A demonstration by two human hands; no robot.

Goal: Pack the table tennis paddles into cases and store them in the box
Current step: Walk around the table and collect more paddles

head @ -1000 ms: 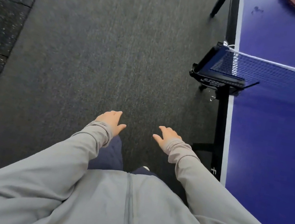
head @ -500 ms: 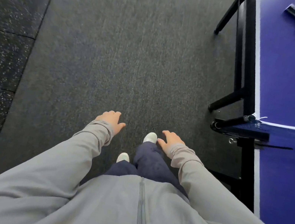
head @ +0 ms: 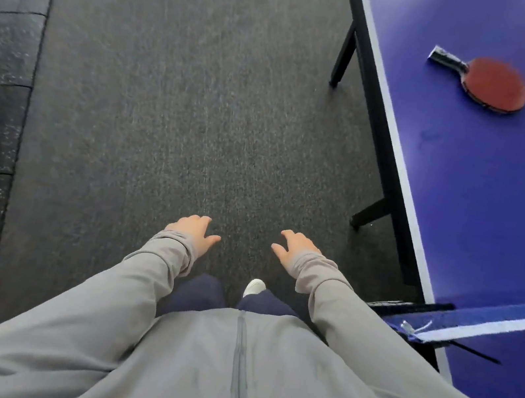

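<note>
Approaching the first pickup: left hand (head: 193, 232) and right hand (head: 295, 251) both empty, fingers relaxed, low in the frame's centre. Red paddle (head: 490, 84) flat on the blue worktop (head: 496, 203), upper right (no case or box visible). Next: reach across, grasp the handle.

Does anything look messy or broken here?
Nothing looks broken or spilled. One red paddle lies loose on the blue table, not in a case yet. Both hands, left and right, are empty. No case or box is in view.
</note>
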